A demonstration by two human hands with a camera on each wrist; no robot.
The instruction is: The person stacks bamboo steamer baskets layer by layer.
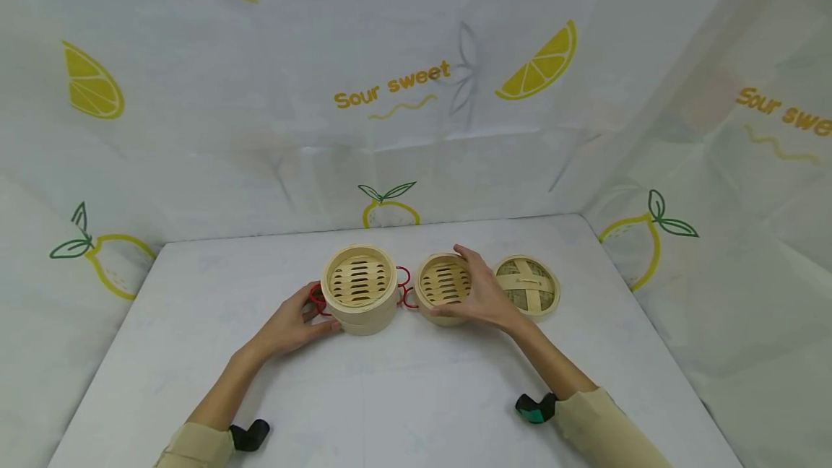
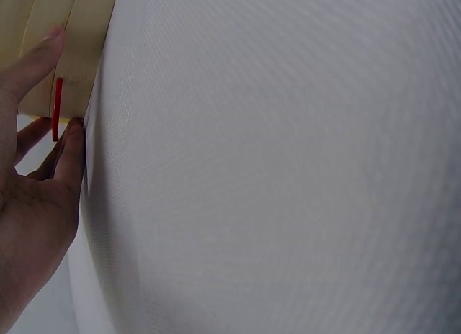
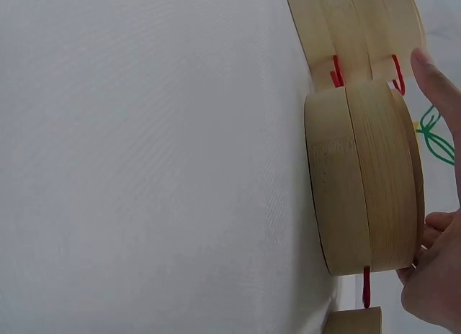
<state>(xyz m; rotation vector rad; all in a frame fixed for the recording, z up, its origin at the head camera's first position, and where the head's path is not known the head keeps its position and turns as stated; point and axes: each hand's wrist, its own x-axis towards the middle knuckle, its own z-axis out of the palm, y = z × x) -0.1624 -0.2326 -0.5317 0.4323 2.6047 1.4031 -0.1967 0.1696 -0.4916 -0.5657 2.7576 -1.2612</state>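
Tabletop [image 1: 390, 410], white: filling the lower frame.

Steamer stack [image 1: 360, 293], bamboo, centre: standing upright; my left hand [image 1: 292, 322] is half-clasping its left side, thumb in front, fingers behind. Probably light, stiff; calling for holding low, keeping tiers aligned.

Steamer basket [image 1: 445, 283], right of centre: resting upright; my right hand [image 1: 486, 296] is spanning its rim, spread wide, not closing firmly. Likely light, smooth; best gripping by opposite walls.

Lid [image 1: 528, 284], farther right: lying flat.

Red loops [image 1: 317, 299]: projecting sideways, seemingly soft; avoid snagging.
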